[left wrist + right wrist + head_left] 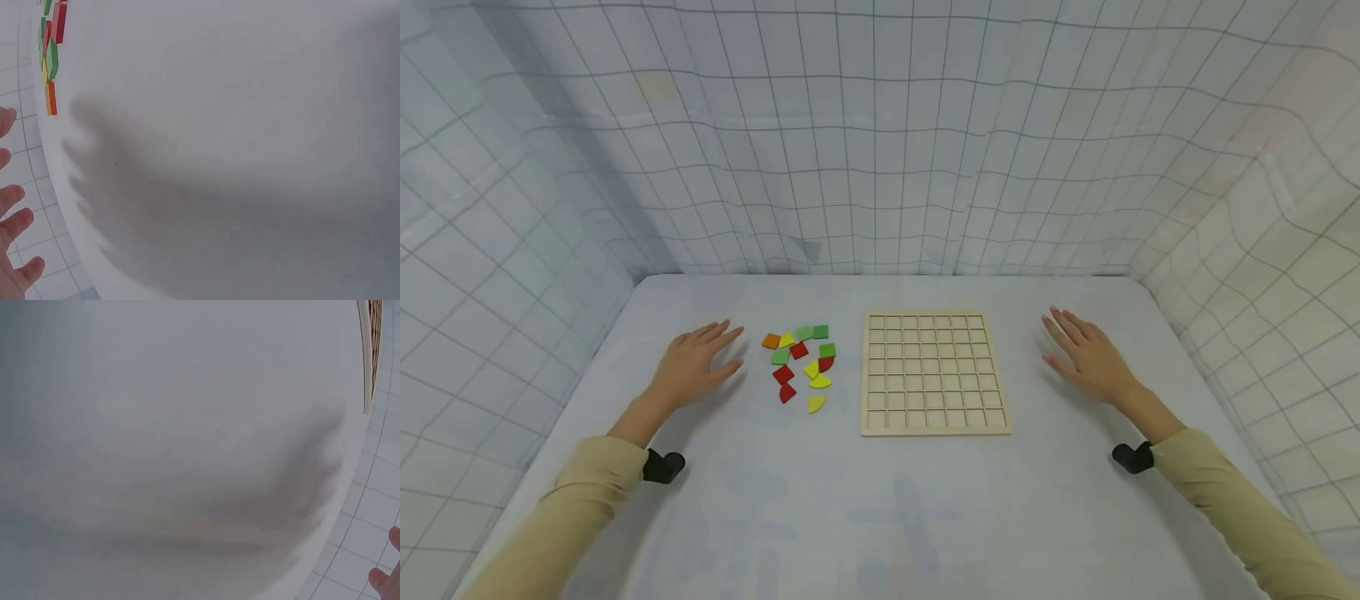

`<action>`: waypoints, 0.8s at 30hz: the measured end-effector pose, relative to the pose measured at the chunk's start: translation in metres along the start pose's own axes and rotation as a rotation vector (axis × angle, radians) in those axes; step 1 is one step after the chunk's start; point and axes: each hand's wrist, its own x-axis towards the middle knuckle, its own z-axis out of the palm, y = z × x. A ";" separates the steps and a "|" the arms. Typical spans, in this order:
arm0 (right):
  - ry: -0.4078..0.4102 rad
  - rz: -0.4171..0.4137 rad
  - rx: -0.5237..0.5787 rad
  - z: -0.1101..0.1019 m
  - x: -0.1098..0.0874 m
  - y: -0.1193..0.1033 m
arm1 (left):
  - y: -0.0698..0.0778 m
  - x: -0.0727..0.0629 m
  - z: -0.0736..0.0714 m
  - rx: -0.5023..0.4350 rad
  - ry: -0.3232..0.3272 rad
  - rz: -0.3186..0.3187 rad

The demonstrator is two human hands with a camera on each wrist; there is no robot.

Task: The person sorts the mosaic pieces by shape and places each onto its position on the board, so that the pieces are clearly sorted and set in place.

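Observation:
In the head view my left hand [695, 364] hovers over the white table with its fingers spread, just left of a loose group of small flat pieces. Among them are an orange square [771, 341], several green squares [827, 350], red squares [783, 375], red quarter-circles [787, 392] and yellow quarter-circles [816, 404]. Right of the pieces lies a pale wooden grid board [936, 374] with rows of square recesses. My right hand [1088, 358] is held beyond the board's right side, fingers extended. Both hands hold nothing and cast shadows on the table.
The white table [880, 500] has its far edge against a white sheet with a grid pattern [895, 167], which also rises at both sides. Black wrist cameras [664, 467] sit below each cuff of the beige sleeves [583, 492].

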 end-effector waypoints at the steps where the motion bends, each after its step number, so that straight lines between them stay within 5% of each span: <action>1: -0.004 -0.001 0.004 0.000 0.002 -0.003 | 0.002 0.002 0.001 -0.007 0.008 0.000; 13: -0.094 -0.021 0.071 0.006 0.009 -0.037 | 0.020 0.023 0.014 -0.130 0.056 -0.008; 24: -0.164 -0.133 0.077 0.017 0.012 -0.055 | 0.037 0.046 0.022 -0.220 0.028 -0.030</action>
